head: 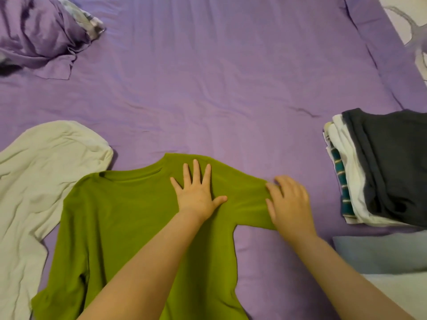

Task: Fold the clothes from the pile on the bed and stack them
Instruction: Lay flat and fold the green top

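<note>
Green shirt (pixel 129 218) flat on bed (pixel 231 88), left hand (pixel 196 195) pressing with fingers apart, right hand (pixel 291 202) pinching sleeve (pixel 249 199).

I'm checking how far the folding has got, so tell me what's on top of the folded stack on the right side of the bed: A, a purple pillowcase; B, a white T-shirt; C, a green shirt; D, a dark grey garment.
D: a dark grey garment lies on top of the folded stack, over white and teal-striped pieces, while the green shirt lies spread flat under the hands.
</note>
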A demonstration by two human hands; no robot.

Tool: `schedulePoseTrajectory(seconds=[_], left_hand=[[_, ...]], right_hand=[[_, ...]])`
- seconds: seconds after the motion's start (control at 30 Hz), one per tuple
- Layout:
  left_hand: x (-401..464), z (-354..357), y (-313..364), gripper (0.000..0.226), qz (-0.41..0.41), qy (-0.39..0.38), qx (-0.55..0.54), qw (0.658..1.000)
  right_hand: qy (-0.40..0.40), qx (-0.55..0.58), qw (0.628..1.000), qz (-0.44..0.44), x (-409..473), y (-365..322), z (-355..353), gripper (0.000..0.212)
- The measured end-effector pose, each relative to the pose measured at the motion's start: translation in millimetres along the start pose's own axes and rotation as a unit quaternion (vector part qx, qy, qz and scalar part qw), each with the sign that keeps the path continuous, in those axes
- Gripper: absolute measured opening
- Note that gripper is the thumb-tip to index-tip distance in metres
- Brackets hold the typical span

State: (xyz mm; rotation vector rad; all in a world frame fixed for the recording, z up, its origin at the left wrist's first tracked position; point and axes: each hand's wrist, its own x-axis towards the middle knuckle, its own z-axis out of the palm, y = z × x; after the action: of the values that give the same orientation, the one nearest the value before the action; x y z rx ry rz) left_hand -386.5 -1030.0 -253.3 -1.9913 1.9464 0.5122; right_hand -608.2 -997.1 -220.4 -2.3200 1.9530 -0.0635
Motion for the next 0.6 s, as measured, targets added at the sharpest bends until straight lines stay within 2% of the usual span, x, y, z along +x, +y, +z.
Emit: schedulePoseTrajectory(seconds=[0.03, 0.07, 0.13, 0.17, 0.23, 0.3, 0.47, 0.6], left_hand=[[-8, 3, 1, 0.092, 0.005, 0.02, -0.005, 1.0], [-15, 8, 2, 0.085, 0.013, 0.034, -0.012, 0.999], [-33, 19, -3, 0.074, 0.023, 0.035, -0.021, 0.999], [-43, 24, -8, 0.071, 0.026, 0.026, -0.023, 0.999], [-63, 32, -22, 0.067, 0.033, 0.01, -0.021, 0.999], [-84, 37, -36, 0.064, 0.036, -0.008, -0.027, 0.999], [-125, 40, -76, 0.058, 0.048, -0.034, -0.074, 0.996], [-149, 35, -115, 0.044, 0.05, 0.006, -0.123, 0.991]], right_hand=[[-0.014, -0.005, 0.999, -0.034, -9, -10, 5, 0.034], [-0.061, -0.005, 0.997, -0.047, -16, -16, 11, 0.035], [-0.176, 0.013, 0.984, 0.003, -29, -24, 20, 0.046], [-0.204, 0.017, 0.978, 0.043, -33, -25, 25, 0.05], [-0.21, 0.006, 0.974, 0.089, -34, -32, 27, 0.055], [-0.202, 0.021, 0.975, 0.092, -32, -53, 20, 0.058], [-0.207, 0.065, 0.976, -0.01, -42, -130, 13, 0.06], [-0.241, 0.062, 0.967, -0.053, -51, -183, 20, 0.062]])
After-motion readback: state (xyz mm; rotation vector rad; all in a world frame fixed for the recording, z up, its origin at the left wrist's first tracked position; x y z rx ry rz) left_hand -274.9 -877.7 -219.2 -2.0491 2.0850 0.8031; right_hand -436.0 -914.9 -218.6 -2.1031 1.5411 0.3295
